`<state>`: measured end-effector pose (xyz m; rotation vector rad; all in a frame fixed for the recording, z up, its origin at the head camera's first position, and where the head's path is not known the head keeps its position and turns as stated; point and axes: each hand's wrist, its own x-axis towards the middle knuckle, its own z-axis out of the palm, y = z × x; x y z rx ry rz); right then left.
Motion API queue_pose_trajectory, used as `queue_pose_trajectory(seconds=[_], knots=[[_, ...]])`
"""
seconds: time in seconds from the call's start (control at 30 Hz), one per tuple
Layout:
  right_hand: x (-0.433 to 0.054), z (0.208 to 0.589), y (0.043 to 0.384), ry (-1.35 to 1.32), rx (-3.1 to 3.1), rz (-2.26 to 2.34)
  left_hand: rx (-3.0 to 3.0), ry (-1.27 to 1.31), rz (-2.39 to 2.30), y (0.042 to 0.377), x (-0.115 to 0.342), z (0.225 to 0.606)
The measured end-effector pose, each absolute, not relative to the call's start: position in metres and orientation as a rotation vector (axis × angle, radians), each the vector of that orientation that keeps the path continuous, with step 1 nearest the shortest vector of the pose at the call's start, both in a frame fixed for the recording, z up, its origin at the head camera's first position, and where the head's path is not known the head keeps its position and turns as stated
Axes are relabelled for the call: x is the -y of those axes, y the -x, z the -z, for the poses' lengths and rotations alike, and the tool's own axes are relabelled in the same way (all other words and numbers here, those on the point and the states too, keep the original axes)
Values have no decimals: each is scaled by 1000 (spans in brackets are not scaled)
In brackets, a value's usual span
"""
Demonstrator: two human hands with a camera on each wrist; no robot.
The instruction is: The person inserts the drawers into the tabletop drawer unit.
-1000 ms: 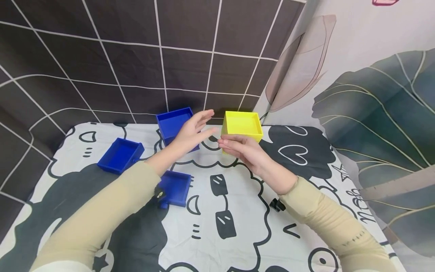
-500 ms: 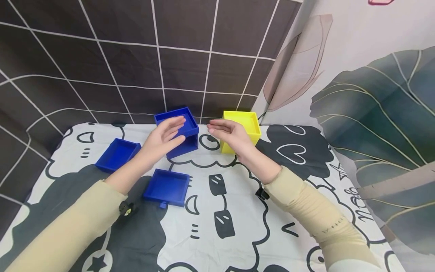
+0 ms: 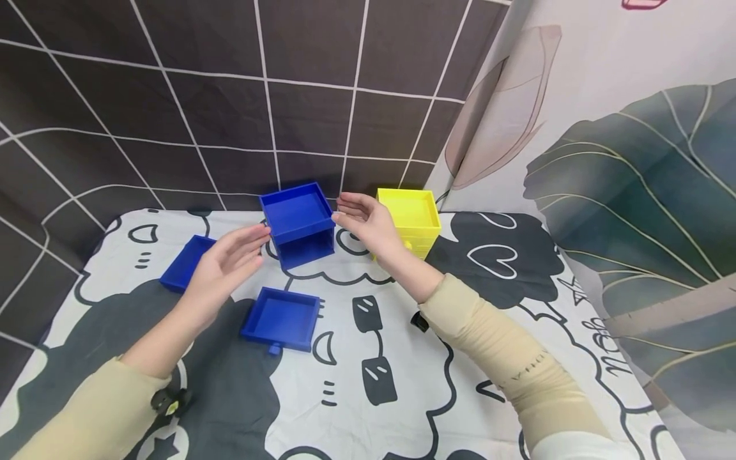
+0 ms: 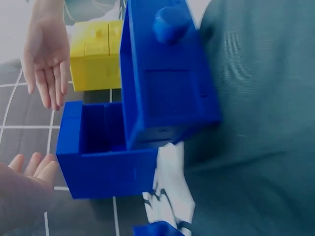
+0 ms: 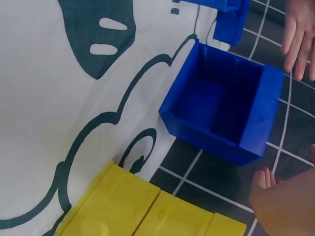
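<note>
A blue cabinet shell point(image 3: 300, 225) with a shallow tray top and an open front stands at the back, near the dark wall. My left hand point(image 3: 221, 265) hovers to its left, fingers extended, hiding part of a blue drawer point(image 3: 186, 263). A second blue drawer point(image 3: 282, 319), with a small knob, lies in front of the shell. On the shell's right side is my right hand point(image 3: 372, 227), its fingertips close to the shell's edge; contact cannot be made out. Behind that hand stands a yellow drawer box point(image 3: 416, 217), partly covered by it. Both hands hold nothing.
A black-and-white patterned cloth point(image 3: 322, 409) covers the table. A dark gridded curtain point(image 3: 310, 115) rises directly behind the boxes, and a pale leaf-print curtain point(image 3: 621, 211) borders the right side.
My left hand has moved left and toward me, from in front of the blue shell to its left. My right hand has shifted left from the yellow box toward the shell.
</note>
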<state>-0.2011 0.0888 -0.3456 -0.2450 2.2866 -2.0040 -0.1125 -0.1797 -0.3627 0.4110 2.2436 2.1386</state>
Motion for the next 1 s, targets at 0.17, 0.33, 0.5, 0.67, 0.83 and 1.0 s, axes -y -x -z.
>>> queue_pose_trajectory(seconds=[0.17, 0.33, 0.5, 0.67, 0.83, 1.0], knots=[[-79, 353, 209, 312, -2313, 2065, -2228, -396, -2170, 92, 196, 376], [-71, 357, 216, 364, -2366, 2074, -2160, -409, -2250, 72, 207, 387], [-65, 361, 222, 347, -2401, 2085, -2042, -366, -2330, 56, 215, 396], [-57, 367, 229, 321, -2411, 2075, -2030, -187, -2307, 35, 221, 408], [-52, 369, 238, 318, -2422, 2076, -1949, -137, -2330, 17, 223, 425], [-48, 371, 247, 272, -2396, 2104, -1927, 85, -2228, 9, 221, 435]])
